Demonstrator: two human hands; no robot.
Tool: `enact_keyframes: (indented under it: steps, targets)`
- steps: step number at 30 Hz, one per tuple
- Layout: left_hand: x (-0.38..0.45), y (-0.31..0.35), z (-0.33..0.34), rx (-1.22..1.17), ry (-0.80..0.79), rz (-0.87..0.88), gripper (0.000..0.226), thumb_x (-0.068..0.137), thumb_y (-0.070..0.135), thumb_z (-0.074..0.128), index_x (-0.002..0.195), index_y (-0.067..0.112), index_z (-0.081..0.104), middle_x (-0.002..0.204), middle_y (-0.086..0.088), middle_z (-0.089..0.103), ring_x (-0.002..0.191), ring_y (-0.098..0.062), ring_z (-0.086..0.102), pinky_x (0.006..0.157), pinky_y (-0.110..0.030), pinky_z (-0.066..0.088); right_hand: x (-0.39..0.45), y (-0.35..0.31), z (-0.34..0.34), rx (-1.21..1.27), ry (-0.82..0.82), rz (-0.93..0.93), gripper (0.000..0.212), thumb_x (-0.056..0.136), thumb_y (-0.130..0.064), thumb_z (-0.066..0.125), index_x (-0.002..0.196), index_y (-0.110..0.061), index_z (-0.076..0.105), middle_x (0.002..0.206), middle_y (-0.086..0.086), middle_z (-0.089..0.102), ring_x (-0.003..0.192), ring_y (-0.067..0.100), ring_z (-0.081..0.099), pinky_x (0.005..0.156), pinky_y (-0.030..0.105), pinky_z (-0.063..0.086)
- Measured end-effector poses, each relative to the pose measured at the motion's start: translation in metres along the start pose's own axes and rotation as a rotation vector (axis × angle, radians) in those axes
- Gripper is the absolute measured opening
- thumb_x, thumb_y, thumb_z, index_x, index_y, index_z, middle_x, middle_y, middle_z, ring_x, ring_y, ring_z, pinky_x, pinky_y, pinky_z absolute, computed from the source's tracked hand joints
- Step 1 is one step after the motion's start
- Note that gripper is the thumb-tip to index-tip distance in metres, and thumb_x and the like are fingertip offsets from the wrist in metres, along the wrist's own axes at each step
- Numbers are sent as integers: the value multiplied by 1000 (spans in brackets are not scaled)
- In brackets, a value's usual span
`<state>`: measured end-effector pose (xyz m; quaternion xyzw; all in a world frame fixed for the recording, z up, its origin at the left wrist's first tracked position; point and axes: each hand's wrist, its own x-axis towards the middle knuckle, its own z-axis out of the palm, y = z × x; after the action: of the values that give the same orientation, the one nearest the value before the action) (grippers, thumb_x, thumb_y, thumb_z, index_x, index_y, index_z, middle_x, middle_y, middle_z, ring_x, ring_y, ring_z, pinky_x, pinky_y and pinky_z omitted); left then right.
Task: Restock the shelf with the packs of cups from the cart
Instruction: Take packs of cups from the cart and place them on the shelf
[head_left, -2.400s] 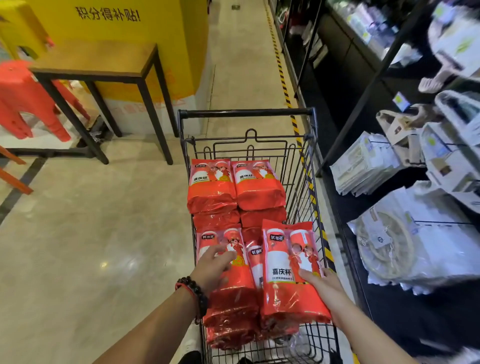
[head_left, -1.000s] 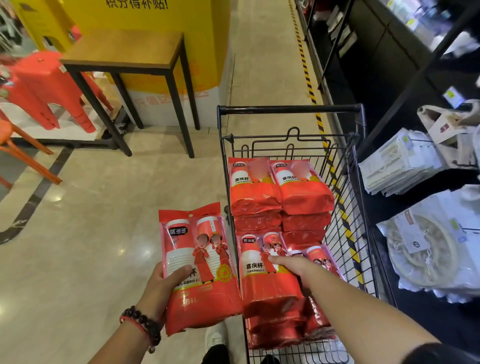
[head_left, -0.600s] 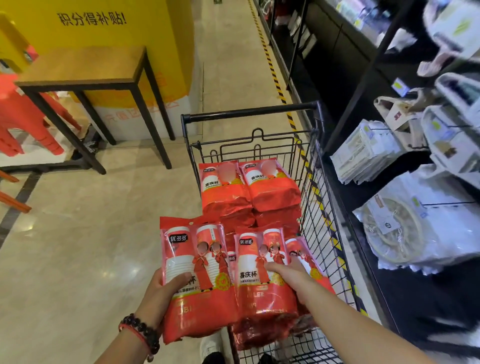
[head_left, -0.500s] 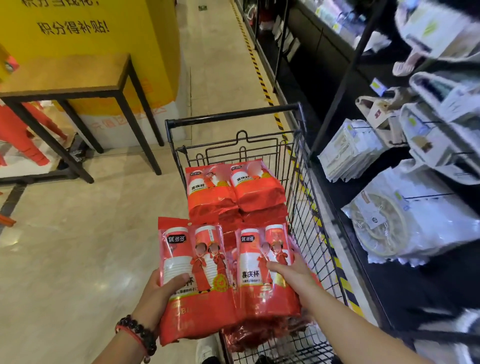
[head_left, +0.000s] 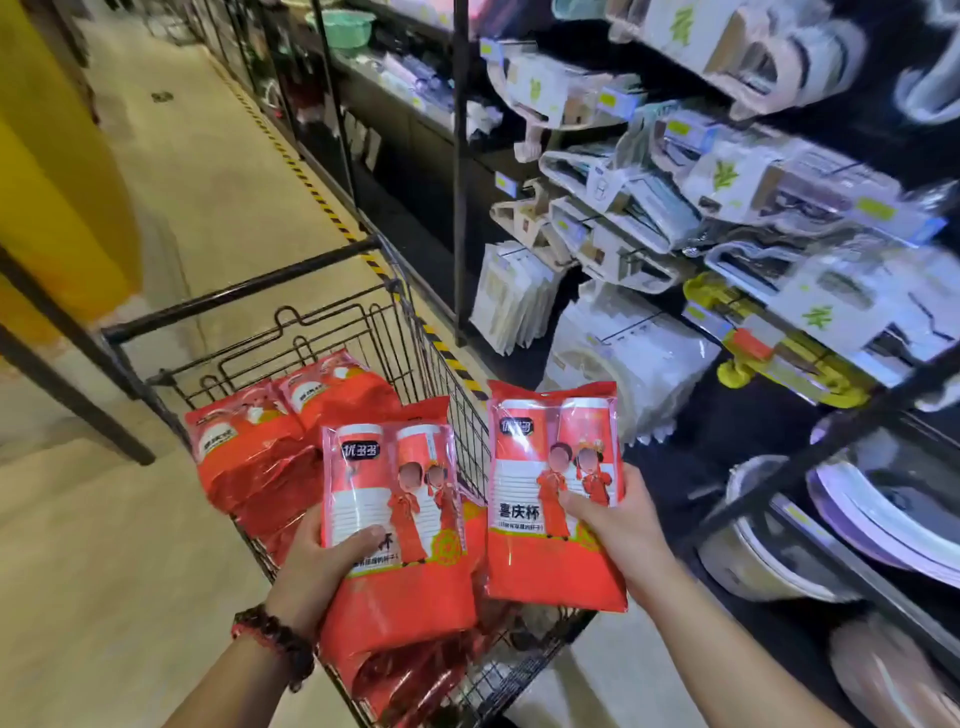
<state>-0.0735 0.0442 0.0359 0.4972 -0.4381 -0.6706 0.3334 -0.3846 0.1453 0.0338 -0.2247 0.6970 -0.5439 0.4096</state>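
- The left hand (head_left: 317, 564) grips one red pack of cups (head_left: 395, 525) at its lower left edge, thumb across the front and fingers curled behind.
- The right hand (head_left: 621, 530) grips a second pack (head_left: 550, 499) from its right side, thumb on the front film; this pack is lifted clear of the cart (head_left: 415, 332) and stands just beside the left one, not touching it.
- More red packs in the cart (head_left: 249, 447) lie beyond and below the left hand.
- The shelf (head_left: 831, 431) is to the right of the right hand, already crowded with white packaged goods (head_left: 623, 358); I cannot tell which place is meant for the cups.
- I judge each pack to be light, since one hand carries it easily.
- The film looks glossy and probably slippery, and the lower part seems loose and soft.
- The cup stacks inside should give some stiffness, so it is better to hold across the stacks at mid-height, not at the empty bottom.
- Thin cups may be crushed by a hard squeeze.
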Motion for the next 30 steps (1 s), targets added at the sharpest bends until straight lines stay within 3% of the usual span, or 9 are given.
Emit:
enact_keyframes:
  steps: [6,10,13,15,19,21,24,27,30]
  targets:
    - [-5,-6,25,131,-207,70,79,42,44,88,113,21,61,107,-9,75,95,-32,72,85,-48,56,-91,13,-57,87,291,-48,64,66,-12,90,120,-17,56,108,5,75,94,22,75,81,42,60]
    - [-19,-15,46,185,-345,91,80,45,46,88,117,21,62,111,-11,74,99,-35,70,91,-54,53,-157,34,-93,121,483,-55,63,64,-9,90,118,-16,59,104,4,77,92,22,75,76,38,60]
    - [-36,-20,75,239,-448,112,75,43,47,86,111,22,65,103,-5,77,87,-20,74,77,-40,55,-204,47,-120,156,604,-57,59,68,-4,90,116,-21,59,100,0,78,84,14,76,61,22,56]
    - [-49,-23,99,271,-516,136,77,41,49,84,109,23,64,98,0,78,80,-11,73,71,-31,53,-231,52,-136,165,661,-68,58,69,-1,89,116,-20,60,97,-3,78,82,13,76,60,20,55]
    - [-74,-33,147,273,-656,117,76,47,36,87,116,17,62,101,-6,77,85,-20,73,74,-35,56,-278,61,-163,162,804,-122,50,70,7,86,103,-23,62,85,-13,78,72,2,73,57,14,53]
    - [-86,-38,168,299,-721,136,67,53,26,85,115,14,62,104,-10,76,85,-18,74,72,-29,58,-300,66,-176,172,870,-128,51,70,4,87,103,-26,61,87,-9,78,74,2,73,57,15,53]
    - [-105,-44,198,318,-781,143,73,43,38,87,110,21,63,101,-4,77,87,-17,73,78,-35,56,-332,74,-198,188,948,-127,55,69,3,88,106,-25,59,95,-4,75,77,3,73,62,19,56]
    - [-124,-49,227,324,-840,169,83,43,41,86,119,18,62,107,-7,76,95,-25,72,86,-41,55,-364,81,-222,178,1004,-121,58,68,1,89,110,-25,58,99,-3,74,77,3,73,66,24,56]
    - [-146,-57,256,339,-900,198,87,45,39,87,123,13,60,109,-9,75,93,-22,72,77,-33,57,-395,90,-246,157,1068,-137,61,68,1,89,112,-27,58,97,-8,73,76,-1,72,59,13,53]
